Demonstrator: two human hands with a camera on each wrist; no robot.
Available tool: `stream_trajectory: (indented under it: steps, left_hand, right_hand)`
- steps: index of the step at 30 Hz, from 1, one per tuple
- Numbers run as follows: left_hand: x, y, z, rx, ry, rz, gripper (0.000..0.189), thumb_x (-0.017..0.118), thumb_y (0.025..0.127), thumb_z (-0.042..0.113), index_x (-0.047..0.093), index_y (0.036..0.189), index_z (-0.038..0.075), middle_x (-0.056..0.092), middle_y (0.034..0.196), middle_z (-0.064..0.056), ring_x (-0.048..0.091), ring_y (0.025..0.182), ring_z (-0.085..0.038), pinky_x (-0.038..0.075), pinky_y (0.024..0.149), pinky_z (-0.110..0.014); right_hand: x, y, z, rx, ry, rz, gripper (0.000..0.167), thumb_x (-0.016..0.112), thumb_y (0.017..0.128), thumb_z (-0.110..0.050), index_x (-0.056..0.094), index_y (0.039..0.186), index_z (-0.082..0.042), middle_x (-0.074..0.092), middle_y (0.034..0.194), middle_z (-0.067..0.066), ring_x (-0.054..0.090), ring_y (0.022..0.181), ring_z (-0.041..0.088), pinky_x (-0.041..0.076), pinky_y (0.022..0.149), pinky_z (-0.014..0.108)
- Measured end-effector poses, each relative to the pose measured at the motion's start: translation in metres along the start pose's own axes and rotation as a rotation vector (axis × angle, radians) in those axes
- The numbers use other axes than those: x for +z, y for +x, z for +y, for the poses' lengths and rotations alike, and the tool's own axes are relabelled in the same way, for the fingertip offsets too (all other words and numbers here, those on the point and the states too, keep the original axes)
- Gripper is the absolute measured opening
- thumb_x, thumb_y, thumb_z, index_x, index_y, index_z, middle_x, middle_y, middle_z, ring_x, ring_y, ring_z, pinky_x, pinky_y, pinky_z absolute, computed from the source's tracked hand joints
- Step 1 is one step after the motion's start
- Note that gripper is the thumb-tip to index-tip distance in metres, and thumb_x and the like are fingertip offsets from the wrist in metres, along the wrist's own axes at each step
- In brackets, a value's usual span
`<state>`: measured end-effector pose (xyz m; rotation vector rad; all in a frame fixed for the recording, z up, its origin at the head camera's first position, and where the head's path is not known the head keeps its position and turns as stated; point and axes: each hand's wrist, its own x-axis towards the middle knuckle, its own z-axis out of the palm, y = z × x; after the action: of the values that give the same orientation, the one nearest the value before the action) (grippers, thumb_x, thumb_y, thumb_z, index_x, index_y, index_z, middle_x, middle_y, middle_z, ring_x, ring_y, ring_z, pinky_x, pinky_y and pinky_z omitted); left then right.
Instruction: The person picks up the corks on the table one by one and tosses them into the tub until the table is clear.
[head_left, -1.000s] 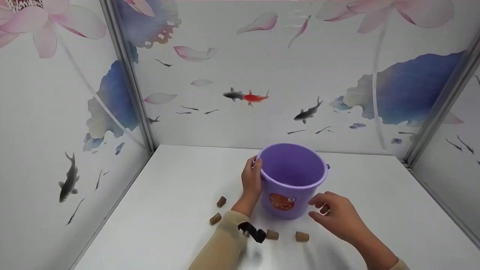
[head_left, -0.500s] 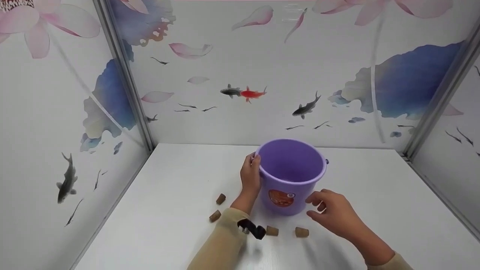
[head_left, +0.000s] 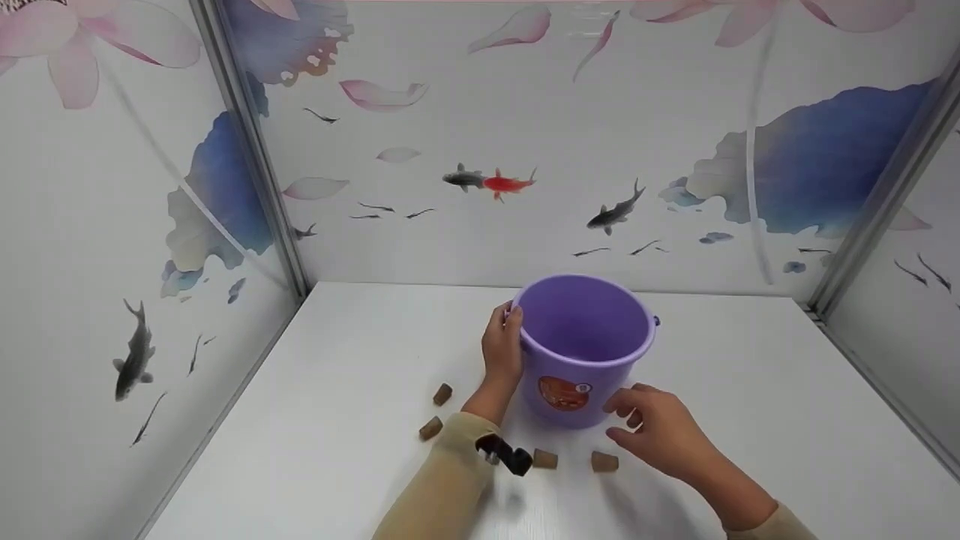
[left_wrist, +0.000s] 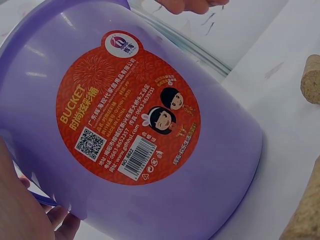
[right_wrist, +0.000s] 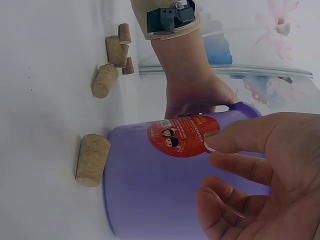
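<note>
Head view first: the left hand grips the purple bucket at its side, near the rim, and the bucket stands upright between the two hands. The right hand is by the lower wall, thumb and fingers loosely bent and apart, nothing between them — whether a fingertip touches, I cannot tell. One cork lies just beside the right thumb; a second cork lies between it and the left sleeve; a third cork and a fourth cork lie outside the left wrist. By my judgement, the bucket is placed and steadied — that much looks done. Handling these corks looks undone: they lie loose on the table, outside the bucket, and neither hand holds one. The bucket's floor is hidden, so its contents cannot be told.
</note>
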<state>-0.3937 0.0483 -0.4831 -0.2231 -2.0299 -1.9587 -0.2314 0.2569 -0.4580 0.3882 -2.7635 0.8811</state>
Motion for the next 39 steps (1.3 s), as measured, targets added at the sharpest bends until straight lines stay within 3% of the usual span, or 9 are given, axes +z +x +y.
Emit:
stream_trajectory:
  steps: [3,15,25,32,39]
  left_hand:
    - [-0.001,-0.001,0.001,-0.003,-0.002,0.002,0.051,0.046,0.103,0.04,0.067,0.136,0.006,0.073,0.127,-0.014,0.067,0.117,-0.028,0.055,0.103,-0.047]
    - [0.002,-0.002,0.0,-0.054,-0.021,0.005,0.052,0.048,0.103,0.041,0.066,0.138,0.008,0.071,0.136,-0.015,0.066,0.127,-0.031,0.053,0.109,-0.048]
    - [0.001,0.0,0.0,-0.031,-0.016,-0.001,0.052,0.048,0.103,0.04,0.066,0.138,0.006,0.07,0.138,-0.015,0.066,0.129,-0.031,0.053,0.11,-0.048]
    - [0.0,0.0,0.002,-0.027,0.006,-0.002,0.053,0.046,0.104,0.04,0.065,0.139,0.006,0.07,0.137,-0.015,0.066,0.127,-0.031,0.053,0.109,-0.049]
    - [0.0,0.001,0.0,-0.032,0.016,-0.001,0.054,0.046,0.103,0.042,0.066,0.139,0.007,0.07,0.138,-0.015,0.065,0.129,-0.032,0.052,0.111,-0.049]
  right_hand:
    - [0.003,0.001,0.0,0.006,0.0,-0.018,0.023,0.084,0.082,-0.007,0.077,0.099,-0.021,0.073,0.099,-0.003,0.065,0.081,0.014,0.056,0.072,0.027]
    - [0.016,-0.001,0.005,0.008,-0.043,-0.069,0.023,0.086,0.082,-0.008,0.078,0.102,-0.015,0.073,0.1,0.004,0.065,0.081,0.014,0.054,0.07,0.027]
    - [0.023,0.0,0.007,0.013,-0.029,-0.121,0.026,0.087,0.08,-0.008,0.078,0.105,-0.012,0.073,0.101,0.007,0.065,0.085,0.02,0.054,0.072,0.03]
    - [0.026,0.001,0.008,0.04,0.002,-0.165,0.035,0.091,0.074,-0.017,0.078,0.106,-0.011,0.073,0.103,0.009,0.067,0.091,0.024,0.055,0.076,0.035]
    - [0.032,0.002,0.011,0.029,-0.021,-0.175,0.032,0.09,0.077,-0.015,0.078,0.105,-0.01,0.074,0.102,0.008,0.067,0.091,0.023,0.056,0.074,0.034]
